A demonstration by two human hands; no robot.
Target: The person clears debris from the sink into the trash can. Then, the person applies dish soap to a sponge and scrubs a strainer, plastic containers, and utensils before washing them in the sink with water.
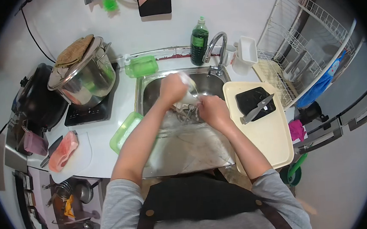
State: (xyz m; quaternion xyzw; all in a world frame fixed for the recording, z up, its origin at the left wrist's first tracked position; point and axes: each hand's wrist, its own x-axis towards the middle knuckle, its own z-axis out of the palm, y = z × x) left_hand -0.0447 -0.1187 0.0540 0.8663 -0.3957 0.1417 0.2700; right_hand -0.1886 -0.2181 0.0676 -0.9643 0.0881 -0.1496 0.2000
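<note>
Both of my hands are over the metal sink [148, 93]. My left hand [174, 88] is closed round a whitish item [189, 98], blurred, whose kind I cannot make out. My right hand [213, 111] is closed at the lower right end of that item, its fingertips against a thin shiny part. Beneath them, some metal utensils [186, 114] lie in the basin, partly covered by my hands. The curved faucet [217, 42] stands behind the sink.
Left are a steel pot [88, 76] on a black cooktop [88, 115], pinkish meat [64, 151] on a white board [83, 157], and a green tray [123, 129]. Right, a cream tray [264, 147] holds a knife [257, 109]. A green bottle [199, 43] stands behind.
</note>
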